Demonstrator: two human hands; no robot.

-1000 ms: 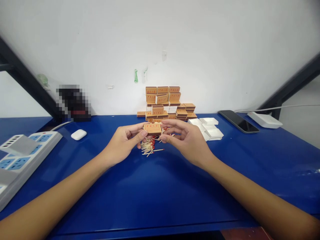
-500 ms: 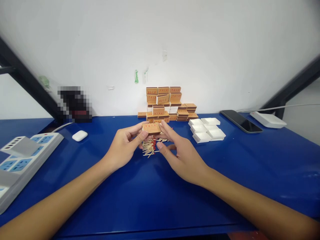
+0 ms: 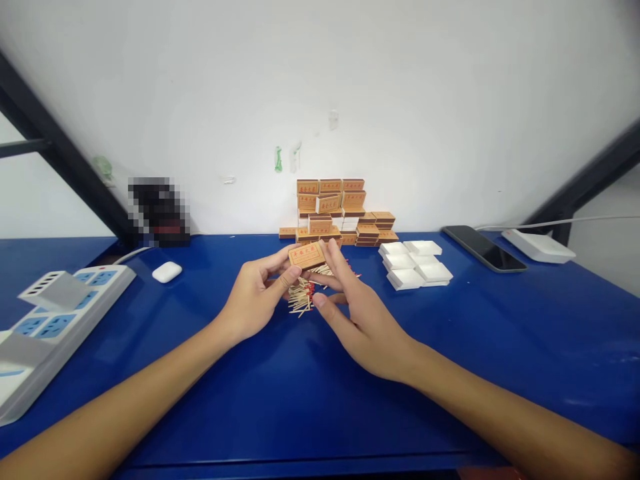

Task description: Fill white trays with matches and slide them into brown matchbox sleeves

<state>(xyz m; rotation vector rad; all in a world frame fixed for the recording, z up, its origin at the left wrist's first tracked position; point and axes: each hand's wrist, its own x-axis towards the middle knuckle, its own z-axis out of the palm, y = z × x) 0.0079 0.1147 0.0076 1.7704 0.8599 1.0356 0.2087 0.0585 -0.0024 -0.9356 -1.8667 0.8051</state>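
Note:
A tan matchbox with red print is gripped at its left end by my left hand, thumb in front and fingers behind. My right hand is at the box's right end, its fingertips close to or touching that edge. Its thumb stands apart from the fingers, with nothing seen between them. Below the box lies a loose heap of red-tipped matches on the blue table, partly covered by both hands.
Stacked matchboxes stand against the wall. White matchbox trays sit in piles to their right, then a phone and a white flat device. On the left are an earbud case and a power strip.
The matchbox has tilted, its right end rising and its printed face turning more toward me. The whole view has shifted slightly. My right hand stays beside the box.

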